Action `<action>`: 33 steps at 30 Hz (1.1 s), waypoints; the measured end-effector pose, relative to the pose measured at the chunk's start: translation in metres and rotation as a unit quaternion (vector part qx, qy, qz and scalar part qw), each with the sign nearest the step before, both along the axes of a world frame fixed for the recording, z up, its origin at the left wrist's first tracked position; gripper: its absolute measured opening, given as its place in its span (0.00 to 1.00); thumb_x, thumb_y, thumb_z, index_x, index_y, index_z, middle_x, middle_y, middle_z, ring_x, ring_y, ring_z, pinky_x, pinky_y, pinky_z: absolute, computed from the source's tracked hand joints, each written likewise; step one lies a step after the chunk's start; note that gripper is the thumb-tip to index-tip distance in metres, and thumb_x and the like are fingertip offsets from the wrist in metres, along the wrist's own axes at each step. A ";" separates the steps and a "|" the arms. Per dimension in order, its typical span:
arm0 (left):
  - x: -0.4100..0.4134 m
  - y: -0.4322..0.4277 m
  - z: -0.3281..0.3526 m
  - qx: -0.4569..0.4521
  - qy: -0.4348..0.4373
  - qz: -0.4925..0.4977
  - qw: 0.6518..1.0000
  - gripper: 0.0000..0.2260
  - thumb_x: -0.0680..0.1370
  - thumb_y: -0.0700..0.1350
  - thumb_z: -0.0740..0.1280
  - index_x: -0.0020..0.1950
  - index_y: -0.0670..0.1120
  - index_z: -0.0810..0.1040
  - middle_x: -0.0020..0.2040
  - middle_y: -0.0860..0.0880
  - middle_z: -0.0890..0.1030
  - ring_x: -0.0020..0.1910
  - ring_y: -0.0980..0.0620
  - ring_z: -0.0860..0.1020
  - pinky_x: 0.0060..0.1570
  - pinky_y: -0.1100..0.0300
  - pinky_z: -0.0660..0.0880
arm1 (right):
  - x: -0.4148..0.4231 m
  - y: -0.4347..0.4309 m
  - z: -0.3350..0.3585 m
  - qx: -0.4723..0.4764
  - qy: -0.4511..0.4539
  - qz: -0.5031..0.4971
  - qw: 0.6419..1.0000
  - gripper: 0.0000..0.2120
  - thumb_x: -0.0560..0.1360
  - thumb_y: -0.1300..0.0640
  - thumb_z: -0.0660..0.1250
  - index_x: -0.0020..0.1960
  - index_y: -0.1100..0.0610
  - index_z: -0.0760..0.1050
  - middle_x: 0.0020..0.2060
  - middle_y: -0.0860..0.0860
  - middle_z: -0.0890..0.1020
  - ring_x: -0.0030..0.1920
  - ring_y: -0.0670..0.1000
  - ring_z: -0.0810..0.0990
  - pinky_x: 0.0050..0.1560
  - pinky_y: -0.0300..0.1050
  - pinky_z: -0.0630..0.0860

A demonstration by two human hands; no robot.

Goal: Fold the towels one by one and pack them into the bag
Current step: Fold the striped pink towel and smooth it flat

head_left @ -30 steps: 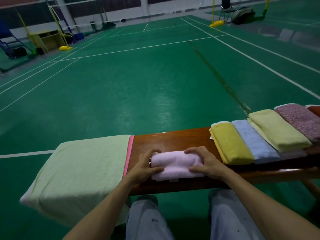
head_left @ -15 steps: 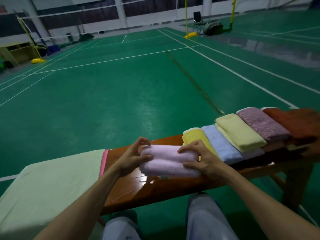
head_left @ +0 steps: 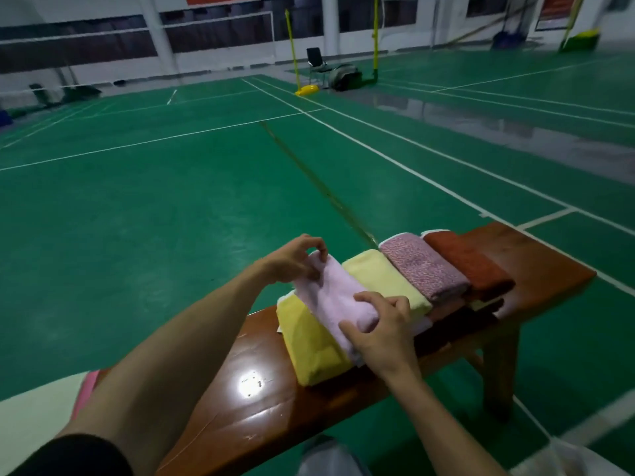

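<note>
Pink towel (head_left: 331, 300) on folded row, left hand (head_left: 292, 259) pinching far end, right hand (head_left: 379, 333) gripping near end

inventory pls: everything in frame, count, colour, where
bench: 1, brown, under towels
yellow towel: 1, yellow, row's left end
pale yellow towel: 1, pale yellow, next right
patterned towel: 1, mauve, next right
rust towel: 1, red-brown, row's right end
pink towel: 1, pale pink, folded, atop yellow towel
cloth: 1, pale green, pink edge, bottom left
chair: 1, black, far court
bag: 1, grey, beside chair
left hand: 1, grip on pink towel's far end
right hand: 1, grip on its near end
</note>
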State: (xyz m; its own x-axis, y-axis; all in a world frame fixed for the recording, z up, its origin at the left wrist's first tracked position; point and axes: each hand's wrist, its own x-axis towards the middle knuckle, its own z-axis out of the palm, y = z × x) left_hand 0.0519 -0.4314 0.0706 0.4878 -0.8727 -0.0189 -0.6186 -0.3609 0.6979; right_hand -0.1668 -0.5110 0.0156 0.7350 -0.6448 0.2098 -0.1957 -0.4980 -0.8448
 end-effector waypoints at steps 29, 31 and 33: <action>0.008 -0.022 -0.087 0.147 -0.154 -0.129 0.968 0.34 0.79 0.61 0.58 0.79 0.54 0.45 0.79 0.57 0.45 0.76 0.59 0.42 0.76 0.46 0.42 | 0.041 -0.020 -0.048 -0.198 0.273 -0.029 0.941 0.49 0.61 0.20 0.36 0.78 0.38 0.48 0.80 0.54 0.49 0.79 0.58 0.42 0.75 0.59 0.41; 0.010 -0.021 -0.089 0.147 -0.147 -0.122 0.971 0.34 0.79 0.61 0.59 0.79 0.55 0.46 0.79 0.57 0.47 0.77 0.57 0.43 0.76 0.46 0.42 | 0.040 -0.020 -0.049 -0.192 0.271 -0.036 0.943 0.50 0.61 0.20 0.34 0.79 0.39 0.46 0.80 0.53 0.48 0.79 0.57 0.41 0.76 0.58 0.41; 0.011 -0.019 -0.093 0.138 -0.134 -0.113 0.975 0.34 0.78 0.61 0.61 0.79 0.54 0.48 0.79 0.57 0.48 0.77 0.56 0.45 0.76 0.45 0.44 | 0.040 -0.020 -0.052 -0.190 0.275 -0.041 0.942 0.49 0.62 0.21 0.34 0.79 0.41 0.46 0.80 0.53 0.48 0.79 0.56 0.41 0.76 0.57 0.41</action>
State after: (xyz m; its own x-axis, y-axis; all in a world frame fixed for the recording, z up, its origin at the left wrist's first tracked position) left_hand 0.0629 -0.4499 -0.0225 0.3028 -0.9383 -0.1669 -0.8510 -0.3450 0.3958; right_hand -0.1271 -0.5306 -0.0363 0.7510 -0.6591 0.0388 -0.6026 -0.7082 -0.3679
